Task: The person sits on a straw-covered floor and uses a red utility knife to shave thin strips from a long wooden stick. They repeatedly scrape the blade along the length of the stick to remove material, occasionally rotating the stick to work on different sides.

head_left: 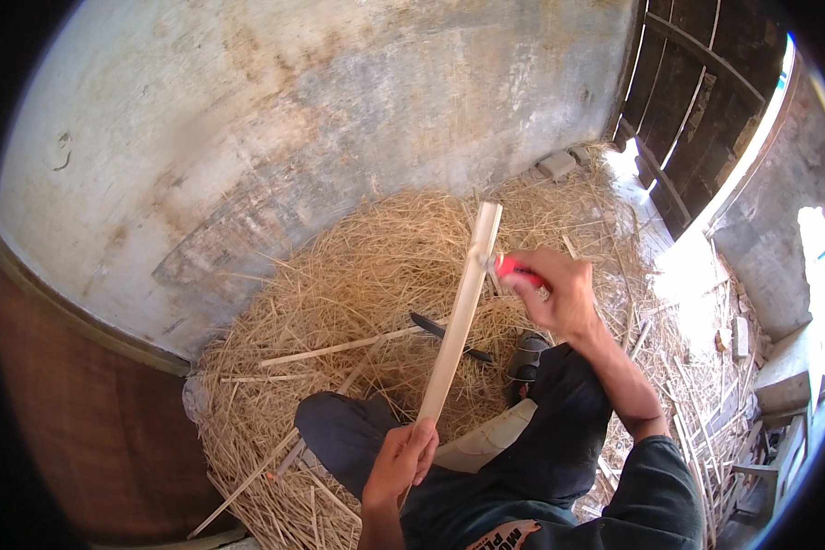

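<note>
My left hand [401, 461] is closed around the lower end of a long, pale split-bamboo strip [456, 335], which slants up and away from me. My right hand [559, 289] grips a small tool with a red handle [520, 270]. Its working end meets the strip near the far end, too blurred to tell its kind. Beneath the strip, a dark-bladed knife [428, 324] lies on the straw-like shavings, partly hidden by the strip.
Shavings and thin strips [339, 266] heap around my bent legs. A stained wall [275, 137] rises behind, with a brown panel [92, 394] at left. My shoe [526, 357] rests near the knife. Bricks [556, 165] lie by the wall, and a plank door [697, 101] stands at right.
</note>
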### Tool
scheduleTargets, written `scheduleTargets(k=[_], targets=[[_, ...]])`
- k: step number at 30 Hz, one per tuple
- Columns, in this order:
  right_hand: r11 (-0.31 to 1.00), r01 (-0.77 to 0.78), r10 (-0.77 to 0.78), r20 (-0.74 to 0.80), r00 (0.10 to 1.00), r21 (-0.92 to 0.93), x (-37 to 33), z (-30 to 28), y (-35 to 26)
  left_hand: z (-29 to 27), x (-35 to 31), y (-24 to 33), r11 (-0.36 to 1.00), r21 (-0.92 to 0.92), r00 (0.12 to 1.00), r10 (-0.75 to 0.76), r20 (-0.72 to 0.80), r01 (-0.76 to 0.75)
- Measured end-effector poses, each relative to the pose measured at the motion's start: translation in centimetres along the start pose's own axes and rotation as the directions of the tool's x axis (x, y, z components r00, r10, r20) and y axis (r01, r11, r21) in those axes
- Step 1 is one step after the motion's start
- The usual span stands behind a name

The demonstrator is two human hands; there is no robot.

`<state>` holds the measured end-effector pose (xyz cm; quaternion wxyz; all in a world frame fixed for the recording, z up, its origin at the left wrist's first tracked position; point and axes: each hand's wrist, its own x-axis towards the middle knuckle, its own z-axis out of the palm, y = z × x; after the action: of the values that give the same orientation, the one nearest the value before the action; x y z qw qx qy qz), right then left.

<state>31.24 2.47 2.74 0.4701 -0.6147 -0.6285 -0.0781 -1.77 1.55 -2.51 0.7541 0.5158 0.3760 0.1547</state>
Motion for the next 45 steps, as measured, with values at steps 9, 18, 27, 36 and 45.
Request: scheduleTargets(k=[9, 18, 27, 36, 45], targets=[[0.996, 0.049, -0.052, -0.043, 0.998, -0.069, 2.1, -0.1, 2.4, -1.2, -0.8, -1.0, 0.998, -0.035, 0.999, -0.053, -0.010, 0.053], [1.000, 0.001, 0.000, 0.039, 0.999, -0.013, 2.2, 0.5, 1.3, -1.8, -1.1, -1.6, 0.995, -0.053, 0.995, -0.090, -0.032, 0.088], [0.905, -0.375, 0.330, -0.226, 0.916, -0.200, 5.7, -3.3, 10.5, -2.5, -3.3, -1.9, 0.987, -0.035, 0.987, -0.155, 0.039, 0.156], [0.986, -0.131, 0.120, 0.106, 0.987, 0.103, 0.5, -0.3, 1.4, -3.0, -0.4, -1.1, 0.998, 0.040, 0.978, 0.061, -0.202, -0.054], [0.966, 0.106, -0.158, 0.211, 0.965, 0.236, -3.4, 3.0, -3.8, 0.0, 1.7, 1.4, 0.952, 0.093, 0.946, 0.301, -0.118, -0.291]])
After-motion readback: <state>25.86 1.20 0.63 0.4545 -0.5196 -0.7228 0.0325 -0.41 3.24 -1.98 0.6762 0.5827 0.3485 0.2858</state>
